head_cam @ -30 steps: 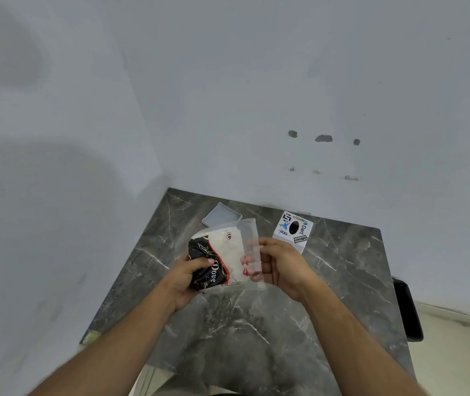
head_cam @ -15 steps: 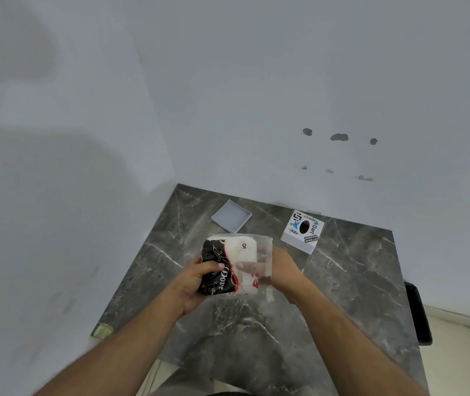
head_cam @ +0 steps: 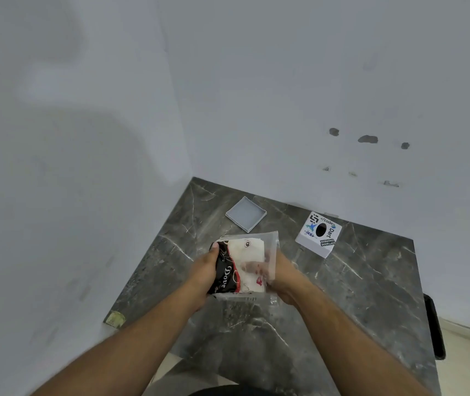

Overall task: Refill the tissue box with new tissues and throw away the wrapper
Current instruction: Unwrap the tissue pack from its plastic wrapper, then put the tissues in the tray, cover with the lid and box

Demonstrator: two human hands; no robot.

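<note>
Here, seen from a head-worn camera looking down: a dark grey marble table (head_cam: 342, 295) with pale veins, pushed into a corner of plain white walls (head_cam: 256, 95). Above the middle of the table, two bare forearms reaching forward and meeting around a pack of tissues (head_cam: 242, 267) held up off the surface. On the pack, a clear plastic wrapper (head_cam: 271, 241) printed black and red on its left part with the word "Dove", and white folded tissues visible through the rest. At the pack's left edge, the left hand (head_cam: 204, 271), thumb tip up near the top corner, the other fingers hidden behind the pack and apparently closed around it. At the right edge, the right hand (head_cam: 281, 277), several fingers showing blurred through the clear plastic and pressed against the tissues; whether inside the wrapper or behind it, impossible to tell. Farther back and to the right, well apart from the hands, a white cube tissue box (head_cam: 318, 234) resting on the table, a dark oval opening in its top and printed labels including "code" and "Dart". Farther back on the left, near the corner, a flat pale grey square lid (head_cam: 245, 214) lying alone. On the right-hand wall, a few dark chipped patches (head_cam: 367, 139). At the table's near left corner, a small yellowish sticker (head_cam: 115, 319).
</note>
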